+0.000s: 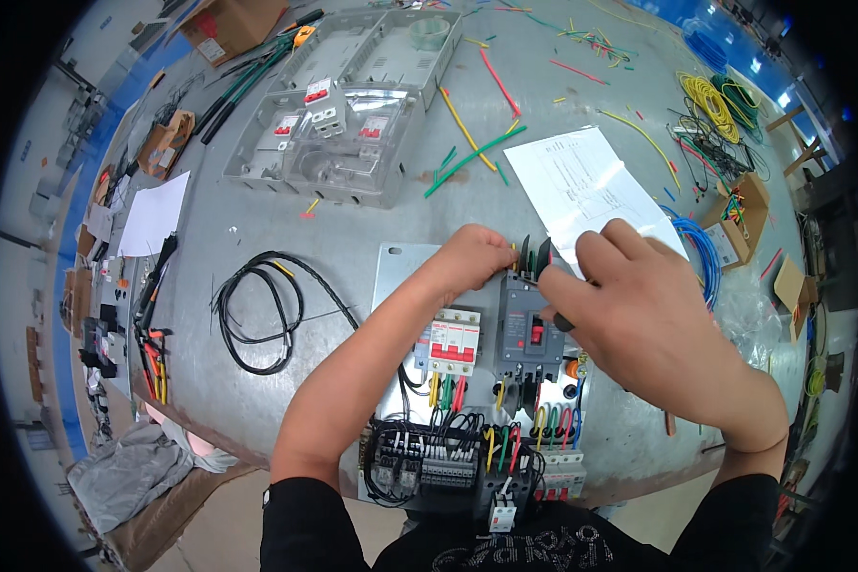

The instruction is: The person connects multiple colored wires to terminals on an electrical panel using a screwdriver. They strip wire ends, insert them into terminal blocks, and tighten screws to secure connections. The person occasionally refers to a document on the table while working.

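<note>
Grey metal worktop [353, 238] is carrying a mounting plate [396, 262] with a dark breaker [529, 334] at its centre. Left hand [467, 259] is pinching wire ends [517, 255] at the breaker's top edge, its grip closed on them, probably steadying them in the terminals. Right hand [639, 305] is closing around a black tool handle [555, 310] above the breaker, likely tightening. A white breaker [453, 341] is sitting just left; a paper sheet [582, 181] is lying beyond.
</note>
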Motion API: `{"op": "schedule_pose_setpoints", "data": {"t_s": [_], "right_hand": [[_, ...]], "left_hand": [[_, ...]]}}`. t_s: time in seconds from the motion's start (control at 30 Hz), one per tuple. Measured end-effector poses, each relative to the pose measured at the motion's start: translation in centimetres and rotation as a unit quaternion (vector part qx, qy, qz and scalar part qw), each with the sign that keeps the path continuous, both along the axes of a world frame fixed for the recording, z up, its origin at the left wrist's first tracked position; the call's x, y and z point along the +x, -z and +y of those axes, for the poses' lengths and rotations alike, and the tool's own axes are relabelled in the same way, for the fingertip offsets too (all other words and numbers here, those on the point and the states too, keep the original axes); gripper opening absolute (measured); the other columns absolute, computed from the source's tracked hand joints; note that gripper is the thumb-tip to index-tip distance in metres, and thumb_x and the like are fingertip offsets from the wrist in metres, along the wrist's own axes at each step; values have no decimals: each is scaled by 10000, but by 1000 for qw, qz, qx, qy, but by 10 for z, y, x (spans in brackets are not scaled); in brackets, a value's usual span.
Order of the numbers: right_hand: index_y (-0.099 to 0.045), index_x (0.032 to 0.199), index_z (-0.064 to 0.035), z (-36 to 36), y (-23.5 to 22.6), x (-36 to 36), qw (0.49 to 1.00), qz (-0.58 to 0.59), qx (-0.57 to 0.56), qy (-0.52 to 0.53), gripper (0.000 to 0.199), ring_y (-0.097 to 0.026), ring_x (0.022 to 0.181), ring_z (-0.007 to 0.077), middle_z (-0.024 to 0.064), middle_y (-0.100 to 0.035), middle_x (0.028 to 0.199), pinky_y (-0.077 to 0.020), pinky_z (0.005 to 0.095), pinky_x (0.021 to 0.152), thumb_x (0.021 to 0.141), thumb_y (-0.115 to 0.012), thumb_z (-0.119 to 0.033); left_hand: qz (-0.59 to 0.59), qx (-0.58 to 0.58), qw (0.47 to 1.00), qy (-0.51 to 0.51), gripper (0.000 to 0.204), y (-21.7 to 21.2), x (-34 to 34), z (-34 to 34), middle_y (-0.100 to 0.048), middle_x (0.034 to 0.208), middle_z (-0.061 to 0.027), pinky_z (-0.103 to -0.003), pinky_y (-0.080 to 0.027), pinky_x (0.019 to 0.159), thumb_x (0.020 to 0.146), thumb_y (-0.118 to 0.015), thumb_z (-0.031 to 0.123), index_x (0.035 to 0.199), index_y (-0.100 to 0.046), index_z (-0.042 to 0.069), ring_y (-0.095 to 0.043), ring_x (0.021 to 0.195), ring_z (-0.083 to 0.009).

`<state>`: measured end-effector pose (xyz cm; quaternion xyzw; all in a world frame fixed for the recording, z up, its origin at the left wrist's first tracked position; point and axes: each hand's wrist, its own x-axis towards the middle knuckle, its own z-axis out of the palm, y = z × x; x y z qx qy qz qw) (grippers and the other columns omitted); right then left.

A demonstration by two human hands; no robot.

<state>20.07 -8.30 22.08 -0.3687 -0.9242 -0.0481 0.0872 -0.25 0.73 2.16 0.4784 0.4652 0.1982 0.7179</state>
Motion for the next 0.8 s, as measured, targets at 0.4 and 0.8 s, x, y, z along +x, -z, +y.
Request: {"op": "schedule_pose_setpoints", "data": {"t_s": [0.4,0.8], "right_hand": [[-660,992,-86,28,-5,-1,996,38,-86,15,158,-692,741,317,102,-643,789,-529,446,653,867,-748,-125],[-628,1136,-15,18,-4,-17,986,13,-144,81,263,-728,736,367,186,-706,789,-552,473,644,933,-722,-153]], "left_hand": [[-25,-37,999,27,189,-8,-4,0,-566,695,49,-263,-340,504,961,-738,190,803,-697,94,-469,585,-68],[44,171,984,-5,157,-13,-9,-6,-649,745,1,-270,-453,596,963,-738,173,955,-754,17,-569,666,-93]]}}
